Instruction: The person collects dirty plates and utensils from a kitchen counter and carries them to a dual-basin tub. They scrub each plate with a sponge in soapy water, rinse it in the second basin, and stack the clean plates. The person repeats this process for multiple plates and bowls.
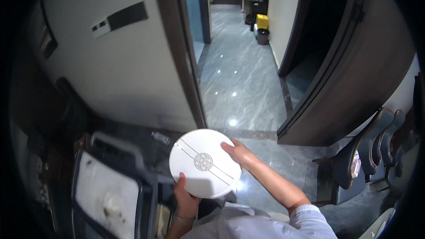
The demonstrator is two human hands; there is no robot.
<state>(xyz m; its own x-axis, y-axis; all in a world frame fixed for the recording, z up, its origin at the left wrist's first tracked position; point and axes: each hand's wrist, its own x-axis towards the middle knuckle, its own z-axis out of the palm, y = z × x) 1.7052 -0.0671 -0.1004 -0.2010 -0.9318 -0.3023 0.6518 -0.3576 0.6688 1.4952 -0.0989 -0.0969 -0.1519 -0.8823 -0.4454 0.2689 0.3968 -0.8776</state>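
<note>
In front of my body I hold a round white plate [189, 179], with a grey round emblem in its middle and two thin parallel lines across it. My left hand [186, 197] grips the lower left rim, thumb on top, fingers hidden beneath. Opposite it, my right hand [239, 152] clasps the upper right rim the same way. Whether more plates lie under this one, I cannot tell. Close by on the left stands a dark-framed cart [142, 186] with a handle. Its pale top surface [99, 176] bears a whitish wet-looking patch.
Ahead, a doorway with a dark frame [181, 56] leads onto a grey marble-look floor [239, 89]. An open brown door [375, 66] stands right. Dark upholstered chairs [345, 159] line the right side. A clear plastic object [161, 137] lies on the floor. Farther off are a bin [263, 37] and a yellow box [262, 21].
</note>
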